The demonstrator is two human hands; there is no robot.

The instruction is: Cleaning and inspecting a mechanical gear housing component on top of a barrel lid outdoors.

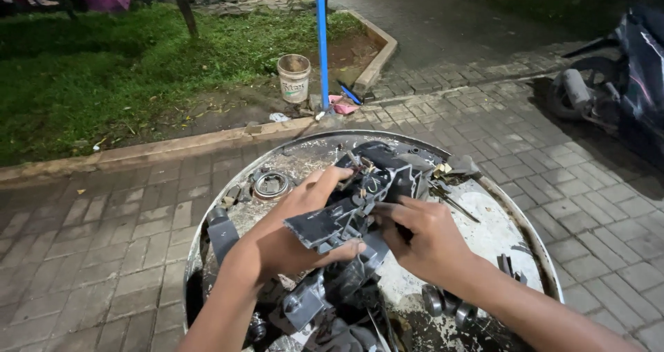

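Outdoor brick paving at night, round metal bench [526, 234] beneath both hands. Left hand [290, 231] fingers [325, 180] curled around dark plastic housing [360, 200], thumb under its flat lower edge. Right hand [429, 241] fingers closed on same housing from right side. Housing held just above bench, between both hands. Metal ring [271, 184] left of fingers. Beyond fingers: bucket [294, 77], blue pole [321, 41], grass. Motorbike [622, 75] far right.
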